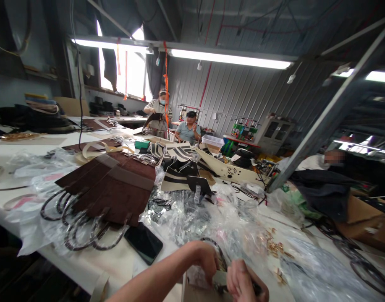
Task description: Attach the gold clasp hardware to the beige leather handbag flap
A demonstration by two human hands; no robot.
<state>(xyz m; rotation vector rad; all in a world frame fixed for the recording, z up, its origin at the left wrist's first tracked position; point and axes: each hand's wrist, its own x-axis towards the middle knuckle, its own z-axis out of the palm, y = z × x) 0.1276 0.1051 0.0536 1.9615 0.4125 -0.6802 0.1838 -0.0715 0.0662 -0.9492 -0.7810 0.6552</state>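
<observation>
A long white work table (116, 270) fills the foreground of a metal-walled workshop, with two co-workers beyond its far side. Crumpled clear plastic (192, 216) spreads over the middle, perhaps left under the goods as a cover against scuffs. At left, dark brown panels (123, 199) lie overlapped like a fan, probably to keep each within easy reach; their handle loops (107, 248) point towards the near edge, clear of the fabric. At bottom centre, the left hand (208, 258) bends down over a small pale piece (221, 278), fingers close together, seemingly to steady it; whether they pinch it I cannot tell. The right hand (242, 279) is just beside it, its fingers curled tightly around a dark object (258, 289), mostly hidden in the fist. A black phone (144, 242) lies flat just beside the brown panels. Smallest, gold-coloured fittings (276, 245) are scattered right of the hands.
</observation>
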